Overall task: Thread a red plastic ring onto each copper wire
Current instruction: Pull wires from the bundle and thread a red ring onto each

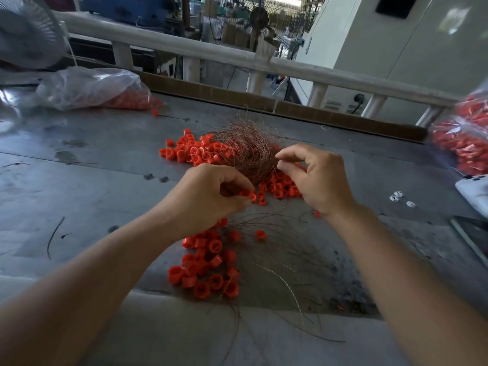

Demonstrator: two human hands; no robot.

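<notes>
A tangled bundle of copper wires (248, 151) lies in the middle of the grey table (92, 165). Loose red plastic rings (190, 151) are heaped to its left, and more red rings (280, 186) lie just below it. My left hand (211, 196) pinches a red ring (250, 196) at its fingertips. My right hand (314, 178) pinches a thin copper wire at the bundle's right edge; the wire is barely visible. Near me lies a pile of rings on wires (208, 265), with wire ends fanning towards the table's front edge.
A clear bag of red rings (105, 88) lies at the back left, another bag of rings (464, 143) at the right edge. A fan (26, 33) stands far left. A white device (475, 191) and small white bits (398, 198) lie right. A railing (237, 59) runs behind the table.
</notes>
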